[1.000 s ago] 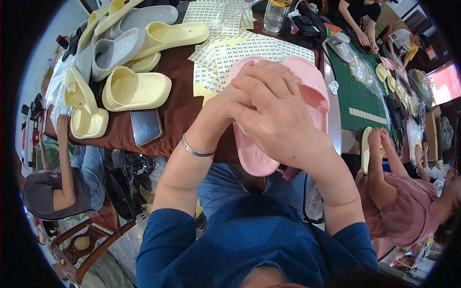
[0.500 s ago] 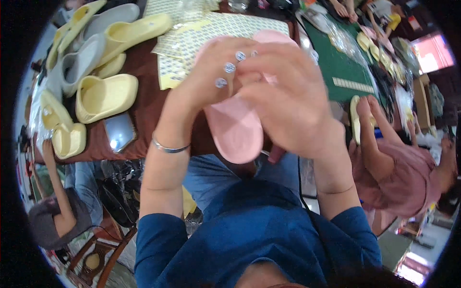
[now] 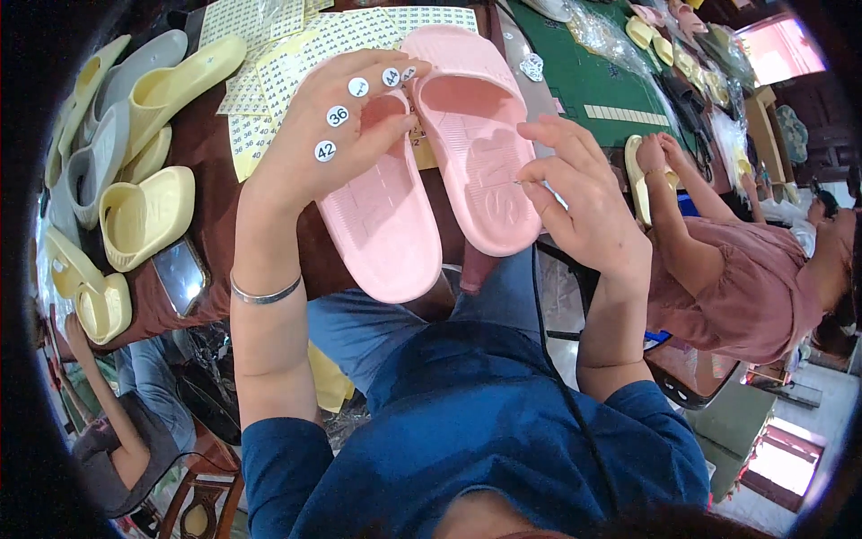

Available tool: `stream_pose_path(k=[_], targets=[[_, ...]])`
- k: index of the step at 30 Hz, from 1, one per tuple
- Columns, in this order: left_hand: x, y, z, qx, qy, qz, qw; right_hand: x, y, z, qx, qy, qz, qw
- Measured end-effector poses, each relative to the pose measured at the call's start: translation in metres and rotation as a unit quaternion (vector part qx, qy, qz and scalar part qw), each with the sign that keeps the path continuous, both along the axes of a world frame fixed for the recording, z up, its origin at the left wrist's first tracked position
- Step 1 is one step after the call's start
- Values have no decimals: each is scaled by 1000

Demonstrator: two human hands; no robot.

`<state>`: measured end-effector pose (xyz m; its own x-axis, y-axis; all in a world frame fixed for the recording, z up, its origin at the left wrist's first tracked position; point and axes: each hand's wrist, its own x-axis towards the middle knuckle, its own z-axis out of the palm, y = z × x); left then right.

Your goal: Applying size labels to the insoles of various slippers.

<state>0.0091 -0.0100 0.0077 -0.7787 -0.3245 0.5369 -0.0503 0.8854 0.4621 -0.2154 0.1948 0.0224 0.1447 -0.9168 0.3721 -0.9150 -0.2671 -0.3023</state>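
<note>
Two pink slide sandals lie side by side in front of me, soles down, heels over the table's near edge. My left hand [image 3: 328,135] rests on the left pink sandal [image 3: 382,225], gripping its strap; small round white stickers cling to the backs of its fingers. My right hand [image 3: 575,193] hovers at the right side of the right pink sandal [image 3: 471,135], thumb and forefinger pinched together on something too small to make out. A silver bangle circles my left wrist.
Sheets of small stickers [image 3: 269,54] cover the brown table [image 3: 215,216] behind the sandals. Yellow and grey sandals [image 3: 144,216] pile at the left beside a phone [image 3: 180,274]. A green mat [image 3: 593,81] lies at the right, where a person in pink [image 3: 727,278] sits. Another person [image 3: 117,440] sits lower left.
The pink sandals were held up close and bunched under both hands; now they lie apart side by side, my right hand has come off to the right, and my left stays on top.
</note>
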Motion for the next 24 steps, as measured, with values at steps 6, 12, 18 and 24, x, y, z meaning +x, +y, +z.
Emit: stream_pose_path(k=[6,12,18,24], targets=[[-4,-1,-6,-37,62,8,997,5,2,-2,18,-12,32,999],[-4,-3,-2,-26,59,-4,998,7,-3,-7,17,-7,30,999],[-3,-4,-6,-37,57,3,998,11,-4,-5,8,17,18,1000],[0,0,1,7,-24,19,1000,12,-2,-3,-2,39,15,999]])
